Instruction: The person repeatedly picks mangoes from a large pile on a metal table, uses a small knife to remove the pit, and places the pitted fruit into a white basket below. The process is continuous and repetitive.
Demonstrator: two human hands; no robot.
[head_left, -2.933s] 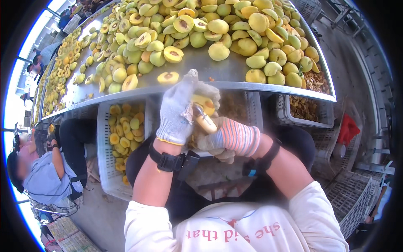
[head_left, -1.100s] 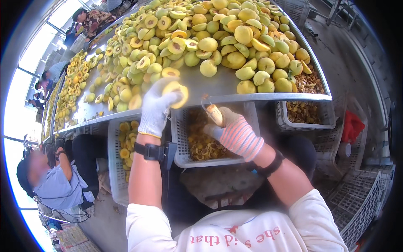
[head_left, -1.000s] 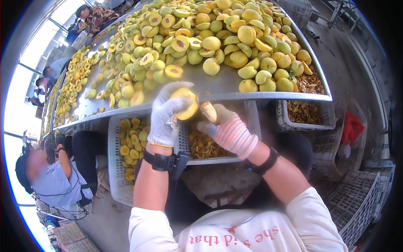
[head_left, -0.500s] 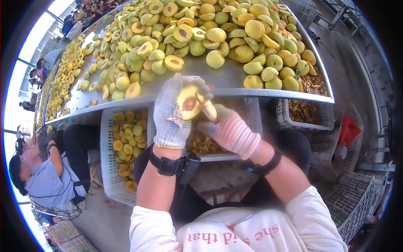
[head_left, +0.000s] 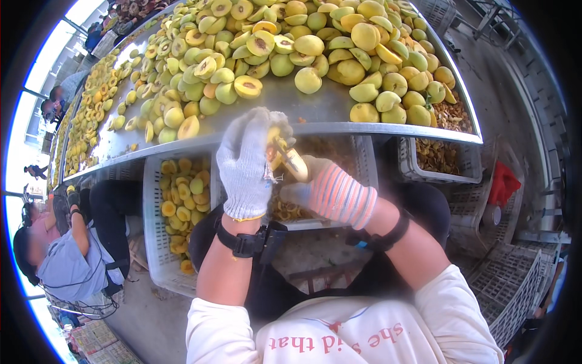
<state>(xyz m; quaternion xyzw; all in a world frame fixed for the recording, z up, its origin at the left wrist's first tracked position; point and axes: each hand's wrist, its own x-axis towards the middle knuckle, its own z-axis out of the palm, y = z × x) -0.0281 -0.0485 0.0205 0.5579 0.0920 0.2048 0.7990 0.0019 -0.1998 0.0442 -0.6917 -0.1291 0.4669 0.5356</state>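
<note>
Above a crate at the table's near edge, my left hand [head_left: 244, 167], in a grey-white knit glove, is closed around a yellow peach half [head_left: 273, 153]. The fruit is turned sideways, so most of its cut face is hidden. My right hand [head_left: 339, 189], in a glove with orange and grey stripes, grips a pitting knife by its pale handle [head_left: 295, 165]. The tool's metal end meets the peach half; its exact shape is hard to make out. Beyond my hands, many halved peaches [head_left: 260, 43] are heaped on the metal table [head_left: 315, 112].
A white crate of peach halves [head_left: 151, 255] stands at left, and another crate [head_left: 368, 173] with scraps sits below my hands. Under the table's right end is a crate of brownish pieces [head_left: 433, 175]. Stacked crates [head_left: 509, 291] stand at right. A seated person [head_left: 76, 255] works at left.
My left hand has rolled the peach half, so its cut face and pit no longer face up. The knife stays against the fruit, its handle slightly lower and further left.
</note>
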